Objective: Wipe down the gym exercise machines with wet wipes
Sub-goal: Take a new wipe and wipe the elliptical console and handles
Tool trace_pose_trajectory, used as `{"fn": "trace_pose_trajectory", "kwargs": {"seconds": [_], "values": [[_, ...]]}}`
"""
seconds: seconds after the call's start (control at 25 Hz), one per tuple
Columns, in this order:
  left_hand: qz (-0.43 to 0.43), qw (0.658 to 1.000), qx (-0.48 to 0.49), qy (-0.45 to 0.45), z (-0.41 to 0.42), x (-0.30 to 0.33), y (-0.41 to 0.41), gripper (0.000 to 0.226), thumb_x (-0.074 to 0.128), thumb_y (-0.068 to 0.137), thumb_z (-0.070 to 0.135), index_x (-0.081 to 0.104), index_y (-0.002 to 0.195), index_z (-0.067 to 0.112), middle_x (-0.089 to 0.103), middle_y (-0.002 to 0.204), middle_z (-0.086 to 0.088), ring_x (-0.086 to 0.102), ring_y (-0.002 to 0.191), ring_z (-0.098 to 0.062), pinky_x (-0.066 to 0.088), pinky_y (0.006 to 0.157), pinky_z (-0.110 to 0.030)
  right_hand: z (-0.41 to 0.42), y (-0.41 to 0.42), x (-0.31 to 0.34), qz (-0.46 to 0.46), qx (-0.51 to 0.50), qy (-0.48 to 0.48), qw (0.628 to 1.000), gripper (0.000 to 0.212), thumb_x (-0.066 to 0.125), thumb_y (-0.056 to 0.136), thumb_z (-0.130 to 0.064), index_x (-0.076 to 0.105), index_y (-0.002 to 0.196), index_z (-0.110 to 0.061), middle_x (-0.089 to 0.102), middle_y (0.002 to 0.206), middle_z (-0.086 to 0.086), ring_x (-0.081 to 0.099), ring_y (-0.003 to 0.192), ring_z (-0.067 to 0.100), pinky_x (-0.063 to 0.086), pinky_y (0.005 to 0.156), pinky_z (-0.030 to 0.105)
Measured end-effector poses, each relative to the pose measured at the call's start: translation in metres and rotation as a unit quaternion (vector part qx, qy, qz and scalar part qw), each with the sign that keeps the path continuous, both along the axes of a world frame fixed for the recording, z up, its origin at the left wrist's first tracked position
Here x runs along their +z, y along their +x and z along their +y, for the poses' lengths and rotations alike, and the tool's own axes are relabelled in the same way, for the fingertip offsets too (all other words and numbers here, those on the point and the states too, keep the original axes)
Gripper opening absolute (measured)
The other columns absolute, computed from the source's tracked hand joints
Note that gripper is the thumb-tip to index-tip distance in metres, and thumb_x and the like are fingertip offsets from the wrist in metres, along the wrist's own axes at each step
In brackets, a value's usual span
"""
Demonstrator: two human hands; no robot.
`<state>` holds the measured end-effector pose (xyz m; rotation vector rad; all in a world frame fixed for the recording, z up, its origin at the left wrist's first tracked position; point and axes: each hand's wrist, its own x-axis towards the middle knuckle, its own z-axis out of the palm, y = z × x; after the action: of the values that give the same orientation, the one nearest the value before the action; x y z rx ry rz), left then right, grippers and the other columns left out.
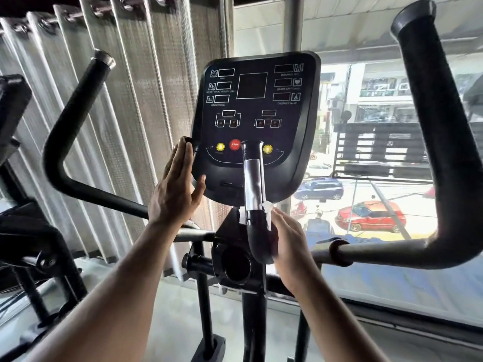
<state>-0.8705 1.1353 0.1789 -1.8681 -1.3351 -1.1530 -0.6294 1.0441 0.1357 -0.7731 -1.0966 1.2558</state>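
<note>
Here, a white wet wipe (267,214), crumpled, pressed against the right side of the short black grip post (254,205) just below the console (258,121), wrapped partly round the post's bend. Right hand (290,241) against it, fingers curled round post and wipe together. Left hand (177,189) flat on the console's left edge, fingers straight and close together, thumb apart on the lower corner. Open gaps either side between console and the two long black handlebars (431,126), left bar (70,142) well apart from the left hand. Console dark, unlit, with a red STOP button (234,144) between two yellow ones. Behind: pale pleated curtain (125,87) at left, window (366,178) at right onto a street with a red car (371,215). Grey floor (162,322) below.
</note>
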Motion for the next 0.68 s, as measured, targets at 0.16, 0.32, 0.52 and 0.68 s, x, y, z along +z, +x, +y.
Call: {"fn": "trace_pose_trajectory", "kwargs": {"seconds": [0.16,0.32,0.52,0.68], "values": [[-0.005,1.000,-0.007,-0.002,-0.002,0.000,0.001,0.073,0.046,0.105,0.036,0.017,0.164,0.006,0.013,0.173,-0.008,0.018,0.159,-0.023,0.026,0.121,-0.026,0.011,0.000,0.015,-0.135,-0.158,0.120,0.971,0.028,0.057,0.101,-0.019,0.073,0.079,-0.025,0.067,0.077,-0.013,0.060,0.072,0.004,0.047,0.068,0.029],[-0.006,1.000,-0.020,0.005,0.002,-0.002,-0.001,0.072,0.045,0.105,0.037,0.018,0.164,0.006,0.014,0.173,-0.007,0.018,0.160,-0.021,0.031,0.123,-0.033,0.053,-0.005,0.075,-0.272,-0.297,0.279,0.872,0.035,0.062,0.099,-0.018,0.067,0.132,-0.010,0.072,0.127,0.002,0.066,0.115,0.010,0.050,0.100,0.025],[-0.022,1.000,-0.017,0.008,-0.001,0.000,0.000,0.072,0.044,0.105,0.043,0.020,0.165,0.011,0.013,0.173,0.000,0.020,0.159,-0.016,0.049,0.103,-0.036,0.072,-0.010,0.115,-0.378,-0.286,0.412,0.779,0.017,0.062,0.097,-0.012,0.073,0.110,-0.009,0.075,0.110,0.003,0.069,0.099,0.017,0.053,0.086,0.030],[-0.015,1.000,-0.015,0.019,-0.004,0.001,0.001,0.071,0.044,0.105,0.042,0.022,0.164,0.009,0.018,0.173,-0.003,0.020,0.158,-0.015,0.042,0.110,-0.031,0.072,-0.029,0.170,-0.640,-0.187,0.279,0.691,0.009,0.057,0.087,-0.003,0.065,0.083,-0.006,0.065,0.078,0.009,0.065,0.075,0.030,0.053,0.069,0.033]]}}
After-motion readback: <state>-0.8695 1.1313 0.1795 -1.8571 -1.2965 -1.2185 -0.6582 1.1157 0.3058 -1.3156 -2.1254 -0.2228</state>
